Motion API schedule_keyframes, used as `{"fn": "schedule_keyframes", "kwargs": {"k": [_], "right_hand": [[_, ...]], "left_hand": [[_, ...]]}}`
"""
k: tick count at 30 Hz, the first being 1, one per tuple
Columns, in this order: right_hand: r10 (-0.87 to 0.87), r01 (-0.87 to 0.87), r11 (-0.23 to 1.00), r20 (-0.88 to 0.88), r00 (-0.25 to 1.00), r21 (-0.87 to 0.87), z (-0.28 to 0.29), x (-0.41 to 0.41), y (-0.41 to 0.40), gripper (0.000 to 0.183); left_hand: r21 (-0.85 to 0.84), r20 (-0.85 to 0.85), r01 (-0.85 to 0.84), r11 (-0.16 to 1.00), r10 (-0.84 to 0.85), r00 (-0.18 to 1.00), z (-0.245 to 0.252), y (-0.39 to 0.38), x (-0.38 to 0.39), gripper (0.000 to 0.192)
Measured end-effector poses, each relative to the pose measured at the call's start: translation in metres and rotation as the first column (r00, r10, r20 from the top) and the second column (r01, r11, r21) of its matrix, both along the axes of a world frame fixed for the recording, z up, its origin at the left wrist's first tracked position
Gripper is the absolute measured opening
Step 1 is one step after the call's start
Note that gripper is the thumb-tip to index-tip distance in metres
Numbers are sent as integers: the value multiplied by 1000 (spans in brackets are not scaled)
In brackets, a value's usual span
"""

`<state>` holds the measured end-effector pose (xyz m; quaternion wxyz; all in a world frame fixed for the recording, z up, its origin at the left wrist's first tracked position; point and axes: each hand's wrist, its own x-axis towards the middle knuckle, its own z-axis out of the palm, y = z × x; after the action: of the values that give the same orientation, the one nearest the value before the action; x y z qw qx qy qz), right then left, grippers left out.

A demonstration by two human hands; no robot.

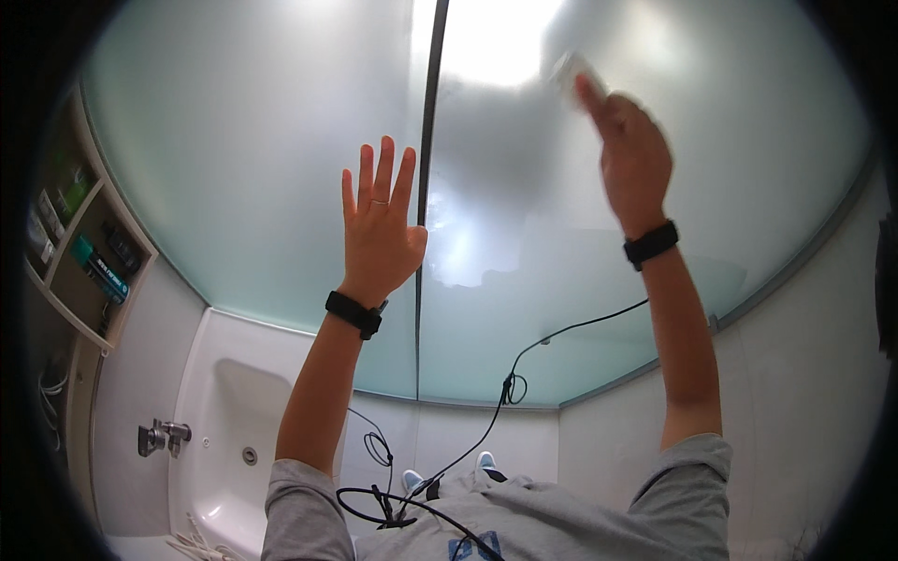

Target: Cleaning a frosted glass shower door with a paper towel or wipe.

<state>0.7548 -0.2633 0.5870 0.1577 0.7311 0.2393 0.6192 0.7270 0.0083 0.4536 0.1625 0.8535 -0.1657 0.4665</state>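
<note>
Against the left pane of a frosted glass partition [280,140], my left hand [382,224] is spread with its fingers pointing up, near the dark vertical seal [429,133]; nothing is held in it. Further up and to the right, my right hand [631,151] holds a pale, blurred object [577,77], perhaps a cloth or sponge, at the right pane [701,140]. The exact kind of that object cannot be told. A wet-looking patch [484,252] with an uneven edge marks the right pane. Each wrist has a black band.
A white washbasin [238,393] with a metal tap [165,436] stands at lower left. Above it, a wall shelf [133,280] holds several bottles and tubes. Thin black cables [484,435] hang between my arms. White cords [200,543] lie by the basin.
</note>
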Motion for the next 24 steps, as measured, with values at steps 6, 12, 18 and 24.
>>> {"fn": "schedule_keyframes", "kwargs": {"k": [6,12,18,24], "right_hand": [[214,-228,972,-586,782,52,-198,7,-12,20],[-27,-130,956,-521,853,-261,-304,0,-29,42],[-126,122,987,36,991,107,-94,28,-31,57],[113,-139,963,122,986,231,-83,46,-32,62]], "left_hand": [[-38,-5,7,999,-7,1000,-9,1,4,96],[27,-65,-26,999,28,998,-26,8,7,96],[14,-36,-42,999,43,998,-28,5,12,98],[-3,-17,-89,996,89,996,-30,8,16,95]]}}
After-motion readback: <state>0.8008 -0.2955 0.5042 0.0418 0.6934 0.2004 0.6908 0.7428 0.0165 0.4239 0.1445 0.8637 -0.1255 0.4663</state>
